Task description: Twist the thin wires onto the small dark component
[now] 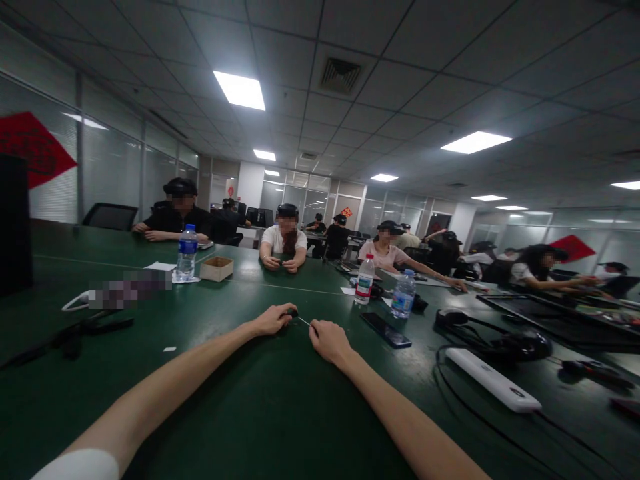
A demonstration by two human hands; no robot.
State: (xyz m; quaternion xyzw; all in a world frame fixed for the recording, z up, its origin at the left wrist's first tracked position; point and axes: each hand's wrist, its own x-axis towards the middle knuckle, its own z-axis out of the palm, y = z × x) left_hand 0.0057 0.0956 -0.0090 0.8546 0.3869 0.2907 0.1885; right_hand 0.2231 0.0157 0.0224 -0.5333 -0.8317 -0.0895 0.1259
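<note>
Over the green table (225, 413), my left hand (273, 320) is closed with its fingertips on a small dark object (294, 313). A thin pale strip (304, 322), rod-like or cord-like, runs from beside that object to the fingertips of my right hand (330, 339). My right hand is closed around its end, with the fingers curled. What lies inside the right fingers is hidden. Both forearms reach forward across the table, and the hands are a short gap apart. The pieces are too small to tell their exact kind.
To the right are a phone (386, 330), two water bottles (367, 279), a white power strip (493, 379) with black cable, and a black headset (500, 340). Ahead left stand a small box (217, 269) and another bottle (187, 253). Several people sit around, one directly opposite (283, 240).
</note>
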